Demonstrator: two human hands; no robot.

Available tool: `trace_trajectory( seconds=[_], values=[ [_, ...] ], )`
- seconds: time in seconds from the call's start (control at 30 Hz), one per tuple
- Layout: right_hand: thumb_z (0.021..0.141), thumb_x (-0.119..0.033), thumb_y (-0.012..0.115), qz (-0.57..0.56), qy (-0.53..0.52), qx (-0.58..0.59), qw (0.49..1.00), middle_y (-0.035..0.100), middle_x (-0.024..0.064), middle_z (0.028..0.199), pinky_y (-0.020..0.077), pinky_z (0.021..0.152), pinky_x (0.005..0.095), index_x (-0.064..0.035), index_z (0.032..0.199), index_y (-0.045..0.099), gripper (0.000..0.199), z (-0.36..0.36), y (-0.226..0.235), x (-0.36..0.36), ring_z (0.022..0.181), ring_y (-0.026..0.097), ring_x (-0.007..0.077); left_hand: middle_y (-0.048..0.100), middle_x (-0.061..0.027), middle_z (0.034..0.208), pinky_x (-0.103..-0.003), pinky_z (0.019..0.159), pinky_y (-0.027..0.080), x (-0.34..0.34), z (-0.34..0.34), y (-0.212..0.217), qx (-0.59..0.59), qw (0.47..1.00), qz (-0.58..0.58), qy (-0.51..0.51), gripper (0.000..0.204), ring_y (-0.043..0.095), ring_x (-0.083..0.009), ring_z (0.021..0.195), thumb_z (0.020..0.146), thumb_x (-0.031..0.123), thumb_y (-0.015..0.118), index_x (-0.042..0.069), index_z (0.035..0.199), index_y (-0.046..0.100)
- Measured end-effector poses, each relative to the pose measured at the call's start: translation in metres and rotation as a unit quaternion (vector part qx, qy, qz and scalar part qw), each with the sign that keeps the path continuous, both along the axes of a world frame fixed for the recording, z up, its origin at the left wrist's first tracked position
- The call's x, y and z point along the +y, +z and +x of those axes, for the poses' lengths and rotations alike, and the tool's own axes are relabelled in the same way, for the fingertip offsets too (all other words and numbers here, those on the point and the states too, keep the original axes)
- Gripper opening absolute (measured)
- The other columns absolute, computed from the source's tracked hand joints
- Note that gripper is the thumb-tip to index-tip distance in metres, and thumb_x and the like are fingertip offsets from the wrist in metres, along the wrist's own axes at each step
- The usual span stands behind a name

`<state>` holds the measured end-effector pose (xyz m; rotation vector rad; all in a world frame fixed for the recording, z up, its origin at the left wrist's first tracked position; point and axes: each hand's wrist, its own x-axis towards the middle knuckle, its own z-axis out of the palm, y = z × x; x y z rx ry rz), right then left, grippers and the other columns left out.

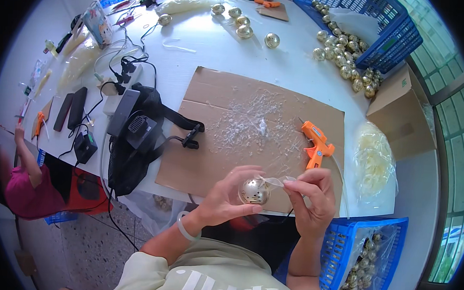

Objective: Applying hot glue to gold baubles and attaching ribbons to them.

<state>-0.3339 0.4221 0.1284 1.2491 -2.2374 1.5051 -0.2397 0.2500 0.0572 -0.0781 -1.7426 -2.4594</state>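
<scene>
My left hand (226,197) is curled round a shiny gold ball ornament (255,191) with dark markings, just over the near edge of the cardboard sheet (208,102). Thumb and fingers of my right hand (313,199) pinch a pale, sheer ribbon (273,182) that runs to the top of the ball. Whether the ribbon is fixed there I cannot make out. An orange glue gun (316,143) lies on the cardboard beyond my right hand. White glue scraps (262,126) are scattered across the middle of the sheet.
Gold balls spill from a tipped blue basket (389,40) at the far right. Another blue basket (336,250) of balls stands by my right side. A bag of pale ribbons (375,160) lies right of the cardboard. Black straps (138,135) and cables lie left. A person (28,187) sits at left.
</scene>
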Motion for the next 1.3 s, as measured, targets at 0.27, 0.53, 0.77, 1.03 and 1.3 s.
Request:
trace_trajectory(
  seconds=[0.27, 0.53, 0.77, 1.03, 1.3],
  values=[
    [0.086, -0.001, 0.065, -0.097, 0.054, -0.167, 0.98, 0.06, 0.0092, 0.089, 0.0491, 0.072, 0.025, 0.0015, 0.1, 0.059, 0.016, -0.004, -0.021, 0.005, 0.077, 0.062, 0.0155, 0.044, -0.0132, 0.135, -0.03, 0.098, 0.043, 0.002, 0.004, -0.002, -0.01, 1.0, -0.003, 0.018, 0.072, 0.049, -0.0183, 0.118, 0.075, -0.003, 0.074, 0.003, 0.136, 0.035],
    [0.087, 0.0, 0.064, -0.128, 0.01, -0.313, 0.941, 0.061, 0.0068, 0.083, 0.0515, 0.062, 0.0222, 0.0037, 0.104, 0.057, 0.02, -0.006, -0.005, -0.006, 0.067, 0.062, 0.0115, 0.049, -0.0112, 0.127, -0.028, 0.084, 0.054, 0.003, -0.002, -0.003, 0.026, 0.997, -0.037, 0.059, 0.063, 0.056, -0.0197, 0.11, 0.076, -0.002, 0.072, 0.003, 0.13, 0.039],
    [0.085, 0.002, 0.066, -0.133, 0.01, -0.31, 0.941, 0.062, 0.0069, 0.083, 0.0523, 0.061, 0.0212, 0.0034, 0.101, 0.06, 0.017, -0.002, -0.01, 0.003, 0.068, 0.062, 0.011, 0.049, -0.0116, 0.127, -0.025, 0.074, 0.058, 0.009, 0.003, 0.003, 0.047, 0.993, -0.092, 0.058, 0.061, 0.057, -0.019, 0.107, 0.077, -0.004, 0.07, 0.003, 0.131, 0.044],
    [0.085, 0.004, 0.065, -0.06, 0.057, -0.212, 0.974, 0.062, 0.0047, 0.079, 0.0416, 0.054, 0.0161, 0.003, 0.095, 0.065, 0.01, -0.008, -0.013, 0.0, 0.063, 0.054, 0.0055, 0.05, -0.0132, 0.123, -0.027, 0.069, 0.061, 0.009, -0.001, 0.009, 0.126, 0.964, -0.234, 0.036, 0.059, 0.056, -0.021, 0.104, 0.075, -0.002, 0.069, 0.003, 0.13, 0.048],
    [0.084, 0.003, 0.066, -0.051, 0.09, -0.245, 0.964, 0.061, 0.0034, 0.077, 0.033, 0.051, 0.0168, 0.0033, 0.095, 0.067, 0.012, -0.013, -0.013, 0.001, 0.06, 0.046, 0.0035, 0.051, -0.013, 0.115, -0.025, 0.067, 0.06, 0.006, -0.002, 0.01, 0.07, 0.975, -0.21, 0.011, 0.054, 0.057, -0.021, 0.102, 0.076, 0.003, 0.071, 0.003, 0.127, 0.051]
  ],
)
